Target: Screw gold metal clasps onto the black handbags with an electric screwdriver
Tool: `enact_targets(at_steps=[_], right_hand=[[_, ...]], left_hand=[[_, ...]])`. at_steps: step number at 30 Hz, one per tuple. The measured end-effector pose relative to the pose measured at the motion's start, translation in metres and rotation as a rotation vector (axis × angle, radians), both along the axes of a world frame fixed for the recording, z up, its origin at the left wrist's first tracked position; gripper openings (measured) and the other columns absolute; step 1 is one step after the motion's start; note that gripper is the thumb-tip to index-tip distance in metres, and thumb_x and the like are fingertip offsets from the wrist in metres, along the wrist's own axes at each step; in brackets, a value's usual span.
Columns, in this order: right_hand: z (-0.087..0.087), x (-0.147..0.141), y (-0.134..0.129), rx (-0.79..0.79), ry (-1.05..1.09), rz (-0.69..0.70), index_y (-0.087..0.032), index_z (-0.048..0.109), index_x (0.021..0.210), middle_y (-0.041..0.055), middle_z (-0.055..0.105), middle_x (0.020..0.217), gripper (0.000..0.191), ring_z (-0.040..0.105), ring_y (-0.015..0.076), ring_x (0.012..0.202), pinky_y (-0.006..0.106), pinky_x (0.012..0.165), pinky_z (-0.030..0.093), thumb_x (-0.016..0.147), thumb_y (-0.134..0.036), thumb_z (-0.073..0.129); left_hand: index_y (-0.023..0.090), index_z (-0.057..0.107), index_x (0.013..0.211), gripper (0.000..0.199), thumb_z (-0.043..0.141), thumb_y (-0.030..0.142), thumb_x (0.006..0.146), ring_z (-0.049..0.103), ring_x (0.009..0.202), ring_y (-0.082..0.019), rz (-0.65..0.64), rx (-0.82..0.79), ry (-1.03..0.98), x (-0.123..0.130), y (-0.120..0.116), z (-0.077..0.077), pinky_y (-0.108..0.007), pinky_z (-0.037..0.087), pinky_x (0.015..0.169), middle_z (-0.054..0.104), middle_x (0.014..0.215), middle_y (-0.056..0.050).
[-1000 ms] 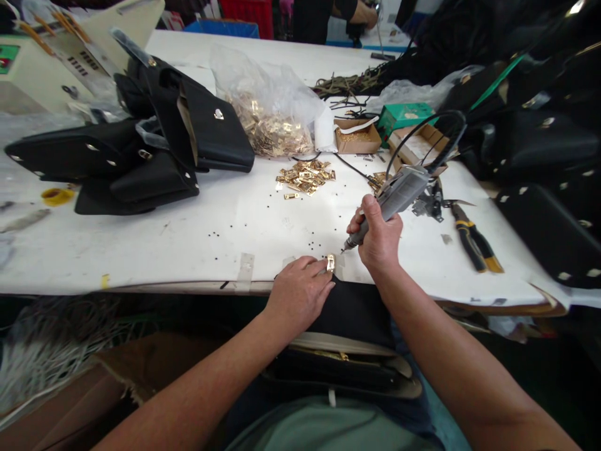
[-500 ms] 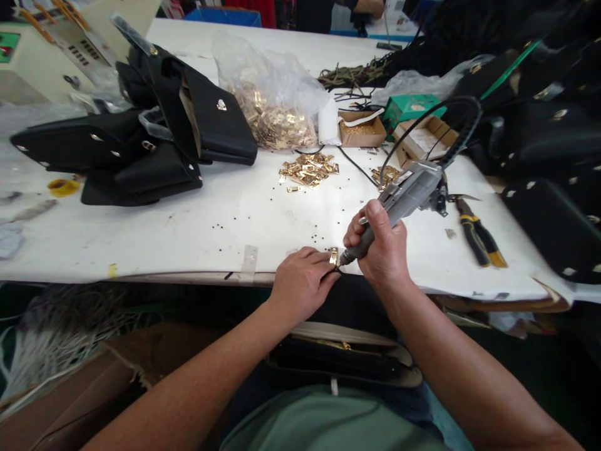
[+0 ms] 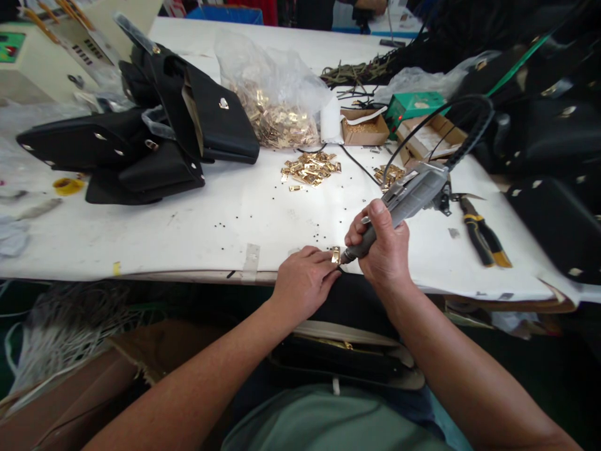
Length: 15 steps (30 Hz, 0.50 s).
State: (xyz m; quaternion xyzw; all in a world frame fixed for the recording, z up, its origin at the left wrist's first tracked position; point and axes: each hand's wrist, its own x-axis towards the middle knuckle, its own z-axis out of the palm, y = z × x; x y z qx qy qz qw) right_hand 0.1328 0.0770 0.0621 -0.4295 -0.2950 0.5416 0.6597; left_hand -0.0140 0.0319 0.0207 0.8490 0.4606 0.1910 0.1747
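At the table's front edge, my left hand is closed on the edge of a black handbag, its fingertips against a small gold metal plate. The bag hangs down toward my lap; its mouth gapes, showing a light lining and a gold zip. My right hand grips a grey powered screwdriver, held slanting, its cable rising from the back end. The driver's tip touches or nearly touches the bag's edge beside the gold plate. The bit's very end and any screw are too small to make out.
Finished-looking black bags stand at left. Behind my hands lie a heap of gold plates, a clear bag of gold parts, a small-parts box and a green box. Pliers and more black bags are at right.
The whole view has shifted slightly. Both hands, the screwdriver and the handbag keep nearly the same places. A red light now shows on the green box.
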Motion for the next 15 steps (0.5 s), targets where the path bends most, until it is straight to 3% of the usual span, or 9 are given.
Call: enact_targets(at_steps=[15], right_hand=[[-0.0023, 0.0006, -0.0018, -0.015, 0.010, 0.004, -0.021, 0.055, 0.075, -0.0068, 0.052, 0.059, 0.043, 0.049, 0.0076, 0.043, 0.022, 0.042, 0.045, 0.077, -0.054, 0.081]], left_hand=[[0.026, 0.074, 0.114, 0.020, 0.061, 0.029, 0.099, 0.063, 0.108, -0.022, 0.000, 0.021, -0.010, 0.0000, -0.0006, -0.0005, -0.040, 0.055, 0.092, 0.075, 0.121, -0.001]])
